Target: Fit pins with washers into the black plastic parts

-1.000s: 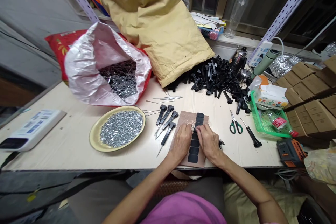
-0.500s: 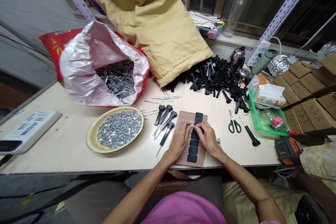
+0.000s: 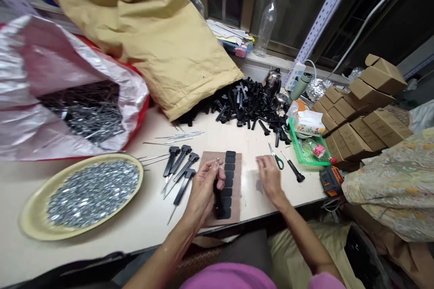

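Observation:
My left hand (image 3: 205, 185) is closed on a black plastic handle (image 3: 219, 201), held upright over a brown cardboard piece (image 3: 236, 212). A small shiny tip shows at its fingertips. A column of black rounded patches (image 3: 229, 174) runs along the cardboard. My right hand (image 3: 270, 178) is just right of the cardboard, beside green-handled scissors (image 3: 278, 161) that it partly covers. Its fingers are blurred and largely hidden. Several black-handled metal picks (image 3: 185, 187) lie left of my left hand. Another black-handled tool (image 3: 294, 169) lies right of the scissors.
On the left stand a dish of small metal pieces (image 3: 30, 221) and an open sack (image 3: 20, 131) with metal rods. A large brown paper bag (image 3: 162, 54) leans behind. Black handles (image 3: 240, 99) are heaped at the back. Right are a green basket (image 3: 310, 162) and cardboard boxes (image 3: 368, 131).
My hands were together over the cardboard with a thin piece between their fingertips. My right hand has moved away to the right; my left now holds a black handle. The view has swung right.

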Motion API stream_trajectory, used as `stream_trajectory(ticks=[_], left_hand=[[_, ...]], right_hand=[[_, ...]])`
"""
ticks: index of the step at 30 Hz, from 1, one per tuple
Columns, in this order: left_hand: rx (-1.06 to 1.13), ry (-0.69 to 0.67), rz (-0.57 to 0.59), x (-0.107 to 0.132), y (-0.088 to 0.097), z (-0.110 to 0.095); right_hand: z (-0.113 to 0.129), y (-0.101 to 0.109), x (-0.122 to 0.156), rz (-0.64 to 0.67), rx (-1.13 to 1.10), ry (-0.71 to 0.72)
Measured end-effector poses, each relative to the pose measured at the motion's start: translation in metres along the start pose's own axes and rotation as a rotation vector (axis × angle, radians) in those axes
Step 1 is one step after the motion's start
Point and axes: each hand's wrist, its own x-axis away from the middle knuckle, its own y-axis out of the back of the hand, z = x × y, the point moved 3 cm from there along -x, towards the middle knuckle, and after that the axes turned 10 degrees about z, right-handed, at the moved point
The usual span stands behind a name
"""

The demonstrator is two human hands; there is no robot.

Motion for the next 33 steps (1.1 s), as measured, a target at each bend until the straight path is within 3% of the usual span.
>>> stream_trajectory(ticks=[4,6,9,13,17,19,22,27,33], left_hand=[[-0.109,0.028,0.067,0.003,0.001,-0.011],[-0.157,0.015,0.086,0.004,0.002,-0.012],[-0.222,0.009,0.111,0.004,0.006,-0.011],[-0.185,0.064,0.145,0.003,0.011,-0.010],[-0.027,0.148,0.172,-0.001,0.014,-0.008],[-0.003,0.158,0.172,-0.003,0.015,-0.005],[-0.007,0.162,0.159,-0.005,0.016,-0.001],[-0.008,0.207,0.134,-0.005,0.017,0.006],[-0.004,0.311,0.070,-0.008,0.026,0.012]], right_hand=[[-0.073,0.012,-0.008,-0.008,0.446,-0.149],[-0.092,0.010,-0.012,0.069,0.544,-0.128],[-0.098,0.012,-0.018,0.218,0.572,-0.122],[-0.079,0.020,-0.025,0.240,0.531,-0.082],[-0.034,0.019,-0.017,0.189,0.378,0.232],[-0.009,0.015,-0.010,0.237,0.293,0.374],[0.018,0.009,-0.004,0.335,0.234,0.478],[0.033,0.000,-0.004,0.426,0.258,0.541],[0.031,-0.010,-0.003,0.569,0.109,0.439]])
